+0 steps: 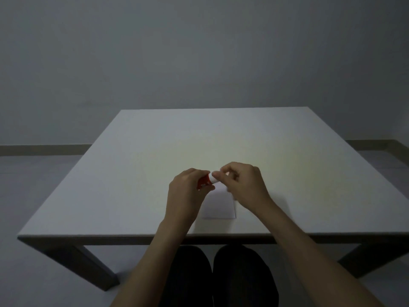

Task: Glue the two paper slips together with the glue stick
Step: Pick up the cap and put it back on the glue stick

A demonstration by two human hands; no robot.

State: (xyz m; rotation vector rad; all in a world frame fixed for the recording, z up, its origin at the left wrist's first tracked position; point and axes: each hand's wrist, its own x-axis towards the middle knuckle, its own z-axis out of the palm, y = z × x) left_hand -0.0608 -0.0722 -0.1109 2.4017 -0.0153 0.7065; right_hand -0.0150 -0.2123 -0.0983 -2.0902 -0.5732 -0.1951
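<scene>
**Glue stick in hand, slips not yet joined**

Our left hand (186,191) grips the red glue stick (207,182); our right hand (243,185) pinches its white cap end. Below them, white paper slips (219,207) lie on the bench (132,173). We judge gluing is all still ahead.

A matt, smooth white top is seen on the table (221,138), with no gloss or grain showing; its edge band and legs are darker and look like wood or a wood-effect laminate (which of the two cannot be told). The glue stick (207,182) is shown as smooth plastic, red on the body and white at the far end. The paper slip (219,207) is rendered flat, white and matt.
</scene>
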